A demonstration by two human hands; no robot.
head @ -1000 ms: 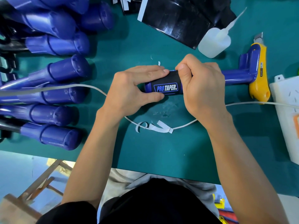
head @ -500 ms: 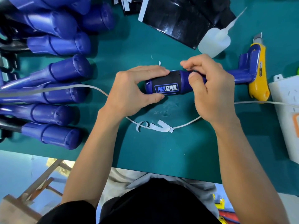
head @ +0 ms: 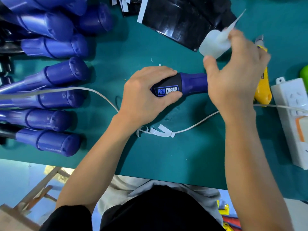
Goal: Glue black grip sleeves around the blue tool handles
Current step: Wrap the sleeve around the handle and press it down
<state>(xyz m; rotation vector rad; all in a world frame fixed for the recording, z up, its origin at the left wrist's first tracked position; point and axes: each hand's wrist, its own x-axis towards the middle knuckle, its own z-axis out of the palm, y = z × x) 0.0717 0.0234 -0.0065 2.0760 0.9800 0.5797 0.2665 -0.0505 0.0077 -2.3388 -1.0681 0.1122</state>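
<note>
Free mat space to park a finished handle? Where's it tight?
Biggest bare patch: green mat between the white cable and the near edge. Smaller one between the pile of blue handles, the black sheets and the left hand gripping the sleeved handle. Crowded: far right, around the glue bottle, yellow knife and power strip.

Teal table (head: 166, 155), pale floor (head: 16, 180), wooden frame (head: 40, 185)

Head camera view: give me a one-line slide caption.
Left hand grips the black-sleeved blue handle while the right hand grasps the glue bottle.
</note>
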